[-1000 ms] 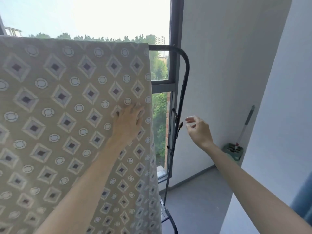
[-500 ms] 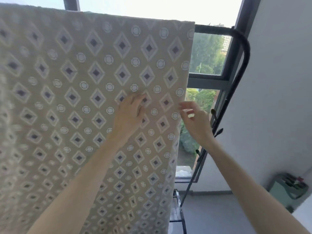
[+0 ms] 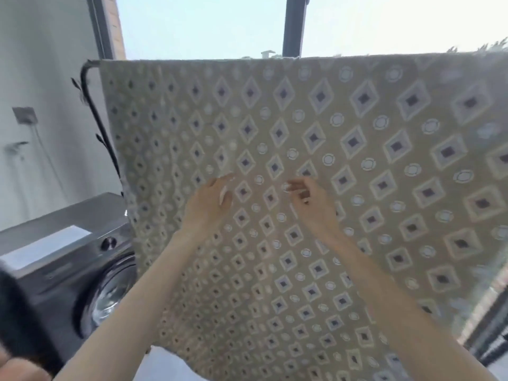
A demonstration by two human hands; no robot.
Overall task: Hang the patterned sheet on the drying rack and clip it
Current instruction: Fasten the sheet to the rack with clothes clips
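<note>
The beige patterned sheet (image 3: 357,149), printed with diamonds and circles, hangs over the top bar of the black drying rack (image 3: 87,86) and fills most of the view. Only the rack's left curved corner and post show; small dark clips sit on that post. My left hand (image 3: 210,204) is raised in front of the sheet's middle, fingers spread. My right hand (image 3: 313,204) is beside it, fingers loosely curled, holding nothing I can see. Both hands are blurred; whether they touch the cloth is unclear.
A dark front-loading washing machine (image 3: 68,259) stands at the lower left, close to the sheet's left edge. A white wall with a socket (image 3: 24,115) is behind it. A window frame (image 3: 295,26) rises above the rack.
The view has swung left, from the rack's right end to its left end. My right hand has left the sheet's right edge and come in beside my left hand at the middle.
</note>
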